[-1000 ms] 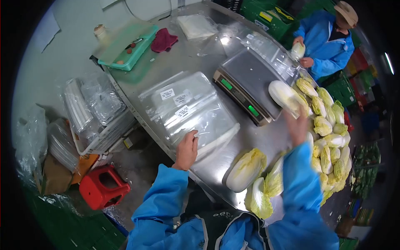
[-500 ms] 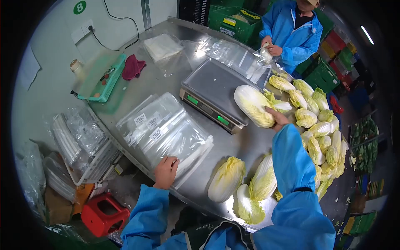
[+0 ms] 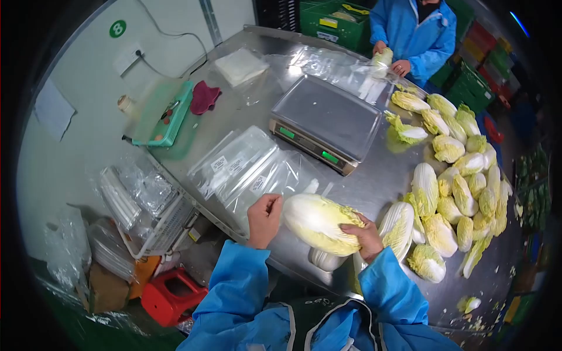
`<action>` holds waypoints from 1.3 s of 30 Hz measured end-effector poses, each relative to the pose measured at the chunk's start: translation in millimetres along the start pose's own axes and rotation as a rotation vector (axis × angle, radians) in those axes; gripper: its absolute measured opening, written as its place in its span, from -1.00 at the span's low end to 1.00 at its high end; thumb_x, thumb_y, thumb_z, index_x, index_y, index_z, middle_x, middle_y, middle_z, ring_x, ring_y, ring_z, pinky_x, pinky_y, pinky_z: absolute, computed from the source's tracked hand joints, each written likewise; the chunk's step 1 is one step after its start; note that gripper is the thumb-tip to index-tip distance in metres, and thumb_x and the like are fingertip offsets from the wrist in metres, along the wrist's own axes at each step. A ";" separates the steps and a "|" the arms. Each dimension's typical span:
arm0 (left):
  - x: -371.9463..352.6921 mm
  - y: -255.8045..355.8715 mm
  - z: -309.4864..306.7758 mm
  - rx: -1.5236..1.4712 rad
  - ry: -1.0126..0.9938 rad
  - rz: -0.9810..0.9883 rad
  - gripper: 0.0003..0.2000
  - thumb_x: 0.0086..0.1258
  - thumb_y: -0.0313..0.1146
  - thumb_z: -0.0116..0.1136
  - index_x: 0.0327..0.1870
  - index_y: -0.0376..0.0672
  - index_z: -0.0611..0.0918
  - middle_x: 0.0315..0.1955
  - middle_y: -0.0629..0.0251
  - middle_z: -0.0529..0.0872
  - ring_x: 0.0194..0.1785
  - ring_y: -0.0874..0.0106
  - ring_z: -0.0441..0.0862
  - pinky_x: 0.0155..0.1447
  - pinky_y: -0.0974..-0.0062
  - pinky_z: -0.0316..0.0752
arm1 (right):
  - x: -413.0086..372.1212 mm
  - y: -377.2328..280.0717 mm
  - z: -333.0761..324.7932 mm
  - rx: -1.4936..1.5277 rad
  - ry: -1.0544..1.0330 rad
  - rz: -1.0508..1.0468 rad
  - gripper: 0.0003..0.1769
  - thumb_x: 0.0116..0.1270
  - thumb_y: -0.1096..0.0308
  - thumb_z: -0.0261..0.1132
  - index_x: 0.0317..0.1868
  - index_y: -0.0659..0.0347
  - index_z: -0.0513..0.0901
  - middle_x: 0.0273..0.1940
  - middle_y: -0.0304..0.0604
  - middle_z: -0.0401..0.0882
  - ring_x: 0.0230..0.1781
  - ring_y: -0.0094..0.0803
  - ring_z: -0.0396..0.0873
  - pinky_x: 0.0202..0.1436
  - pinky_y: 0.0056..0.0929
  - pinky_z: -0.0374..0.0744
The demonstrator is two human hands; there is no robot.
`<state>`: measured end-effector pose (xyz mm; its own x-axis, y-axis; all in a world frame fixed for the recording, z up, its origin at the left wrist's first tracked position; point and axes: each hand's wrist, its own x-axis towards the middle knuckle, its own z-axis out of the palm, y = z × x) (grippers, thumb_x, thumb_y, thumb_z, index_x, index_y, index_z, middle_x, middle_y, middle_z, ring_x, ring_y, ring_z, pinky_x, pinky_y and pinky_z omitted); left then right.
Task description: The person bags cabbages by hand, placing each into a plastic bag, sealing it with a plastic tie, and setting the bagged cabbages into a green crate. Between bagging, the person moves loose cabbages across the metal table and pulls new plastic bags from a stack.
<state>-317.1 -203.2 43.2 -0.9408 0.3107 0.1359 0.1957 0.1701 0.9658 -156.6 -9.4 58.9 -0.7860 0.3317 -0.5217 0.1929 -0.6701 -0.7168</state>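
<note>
In my right hand (image 3: 369,235) is a large napa cabbage (image 3: 321,222), gripped at its leafy end, its white base pointing left. My left hand (image 3: 264,219) is closed in a pinch at the near edge of a clear plastic bag (image 3: 285,175), just left of the cabbage's base. Labelled flat plastic bags (image 3: 237,169) lie stacked under and beyond that hand. Beneath the held cabbage, another cabbage (image 3: 326,259) is partly hidden. More cabbages (image 3: 397,228) lie to the right of my right hand.
A scale (image 3: 328,120) stands mid-table, with a pile of cabbages (image 3: 465,193) to its right. A teal basket (image 3: 170,126) and a maroon cloth (image 3: 205,100) lie at the left. Across the table a co-worker (image 3: 413,35) handles a cabbage. A red stool (image 3: 170,298) is below left.
My right hand has brought the cabbage from beside the scale down towards my left hand. The left hand, earlier resting on the bags, is now raised and pinched. The view has shifted.
</note>
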 end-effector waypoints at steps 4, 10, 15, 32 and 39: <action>-6.7 24.4 20.5 0.125 -0.156 0.189 -0.92 0.26 -0.50 0.17 -0.27 -0.27 0.61 -0.56 0.18 0.62 -0.56 0.44 0.54 -0.43 0.55 0.42 | -15.1 10.8 16.3 0.123 0.138 -0.126 -0.40 0.05 0.64 0.33 0.16 0.41 0.39 -0.07 0.01 0.60 -0.14 -0.25 0.63 0.00 -0.35 0.60; -42.2 96.0 75.9 -0.037 -0.601 0.414 -0.92 0.24 -0.51 0.18 -0.26 -0.24 0.60 -0.50 0.15 0.63 -0.52 0.36 0.60 -0.42 0.51 0.45 | -72.5 10.8 -31.6 0.456 0.217 -0.319 -0.41 0.15 0.54 0.31 0.21 0.38 0.35 0.01 -0.03 0.55 -0.02 -0.28 0.57 0.10 -0.34 0.53; -112.4 148.9 151.5 -0.193 -0.699 0.445 -0.90 0.24 -0.49 0.17 -0.23 -0.22 0.59 -0.50 0.16 0.63 -0.48 0.34 0.62 -0.39 0.48 0.47 | -214.4 1.9 -73.0 0.016 0.569 -0.622 -0.31 0.10 0.63 0.32 0.27 0.42 0.29 0.02 -0.04 0.55 -0.06 -0.37 0.57 0.08 -0.40 0.54; -415.3 152.6 246.1 -0.060 -1.726 1.155 -0.85 0.26 -0.29 0.16 -0.26 -0.15 0.57 -0.48 0.13 0.61 -0.38 0.17 0.60 -0.30 0.33 0.47 | -408.8 206.0 -221.5 1.036 0.848 -0.895 -0.53 0.27 0.43 0.22 0.18 0.37 0.39 0.07 -0.01 0.51 0.04 -0.24 0.54 0.13 -0.28 0.51; -405.7 88.5 247.7 -0.473 -1.568 -1.161 -0.36 0.42 0.10 -0.10 0.37 -0.13 0.19 0.30 0.18 0.31 0.33 0.25 0.27 0.33 0.21 0.16 | -413.3 212.9 -218.7 1.035 0.818 -0.849 -0.53 0.32 0.38 0.18 0.21 0.33 0.35 0.10 0.03 0.49 0.05 -0.18 0.56 0.12 -0.18 0.55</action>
<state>150.5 -82.5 18.8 0.5219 0.6917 -0.4991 -0.5336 0.7213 0.4416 337.7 -144.0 20.7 0.1341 0.8602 -0.4920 -0.8643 -0.1413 -0.4827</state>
